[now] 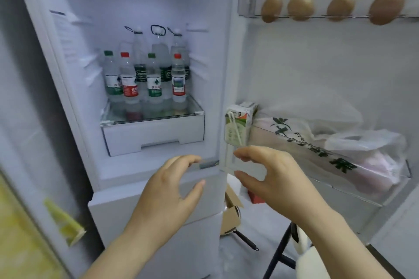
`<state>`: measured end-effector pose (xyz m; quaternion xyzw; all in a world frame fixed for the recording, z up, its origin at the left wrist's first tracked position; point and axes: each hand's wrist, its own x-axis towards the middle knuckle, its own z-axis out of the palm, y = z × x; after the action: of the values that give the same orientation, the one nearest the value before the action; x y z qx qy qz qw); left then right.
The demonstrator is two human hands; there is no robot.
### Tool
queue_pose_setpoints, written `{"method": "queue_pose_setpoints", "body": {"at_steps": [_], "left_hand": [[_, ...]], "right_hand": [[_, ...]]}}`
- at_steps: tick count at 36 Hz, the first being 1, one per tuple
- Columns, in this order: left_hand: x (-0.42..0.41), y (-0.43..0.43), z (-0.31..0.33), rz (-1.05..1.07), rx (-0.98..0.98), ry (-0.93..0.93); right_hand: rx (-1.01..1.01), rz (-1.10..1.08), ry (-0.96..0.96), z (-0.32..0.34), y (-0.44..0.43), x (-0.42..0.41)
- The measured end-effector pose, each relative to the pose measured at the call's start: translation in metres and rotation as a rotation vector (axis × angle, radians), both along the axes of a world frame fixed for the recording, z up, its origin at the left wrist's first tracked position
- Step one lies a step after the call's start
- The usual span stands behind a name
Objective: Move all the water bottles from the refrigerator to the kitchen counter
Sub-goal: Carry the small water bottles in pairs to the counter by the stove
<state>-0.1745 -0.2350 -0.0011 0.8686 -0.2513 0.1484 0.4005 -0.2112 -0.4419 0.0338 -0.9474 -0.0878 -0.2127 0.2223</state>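
Note:
The refrigerator stands open. Several water bottles stand on its glass shelf: a green-capped bottle at the left, a red-capped bottle, another green-capped one and a red-capped one in front, with taller bottles behind them. My left hand and my right hand hover below the shelf, in front of the fridge's lower edge. Both have relaxed, slightly curved fingers and hold nothing.
The open door is at the right, with eggs in the top rack. Its lower bin holds a drink carton and plastic bags. A white drawer sits under the shelf. A yellow item hangs at the left.

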Motion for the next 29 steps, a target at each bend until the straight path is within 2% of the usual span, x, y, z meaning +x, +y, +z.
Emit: {"method": "queue_pose_setpoints", "body": {"at_steps": [13,29], "left_hand": [[0.065,0.032,-0.007,0.208,-0.006,0.018],[0.202,0.091,0.002,0.182,-0.024,-0.004]], "right_hand": [[-0.051,0.196,-0.005,-0.004,0.031,0.109],[0.011,0.104,-0.022,0.002,0.091,0.239]]}}
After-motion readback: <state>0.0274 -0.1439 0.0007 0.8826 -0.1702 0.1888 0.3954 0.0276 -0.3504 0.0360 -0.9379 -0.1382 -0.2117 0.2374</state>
